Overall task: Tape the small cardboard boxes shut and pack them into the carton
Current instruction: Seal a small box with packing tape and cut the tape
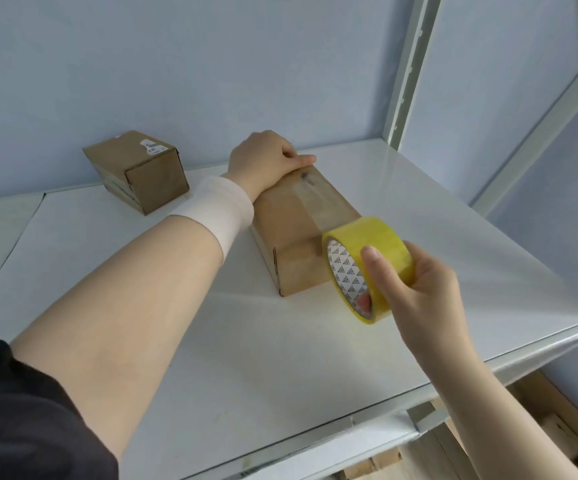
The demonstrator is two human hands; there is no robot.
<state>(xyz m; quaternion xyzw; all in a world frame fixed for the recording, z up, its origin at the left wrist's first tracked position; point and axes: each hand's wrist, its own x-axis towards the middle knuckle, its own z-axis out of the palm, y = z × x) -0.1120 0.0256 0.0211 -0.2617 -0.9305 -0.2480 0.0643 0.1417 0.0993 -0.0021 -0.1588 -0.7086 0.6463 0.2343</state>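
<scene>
Head view: hands, box?
> Left hand (pixel 266 157) grips cardboard box (pixel 294 233) far end on white shelf (pixel 211 358), thumb flat on top. Right hand (pixel 426 289): fingers clamped on yellow tape roll (pixel 367 237) at box's near end.

Left hand (pixel 263 157) holds the far end of the brown cardboard box (pixel 291 220) on the white shelf (pixel 211 341); right hand (pixel 419 289) grips the yellow tape roll (pixel 377 237) at its near end.

Near box (pixel 301 237): brown, flat on shelf (pixel 280 358), clear strip (pixel 315 199) along top.
Far box (pixel 135 171): brown, labelled, back left.
Tape (pixel 367 268): yellow roll at near box's front edge.
</scene>
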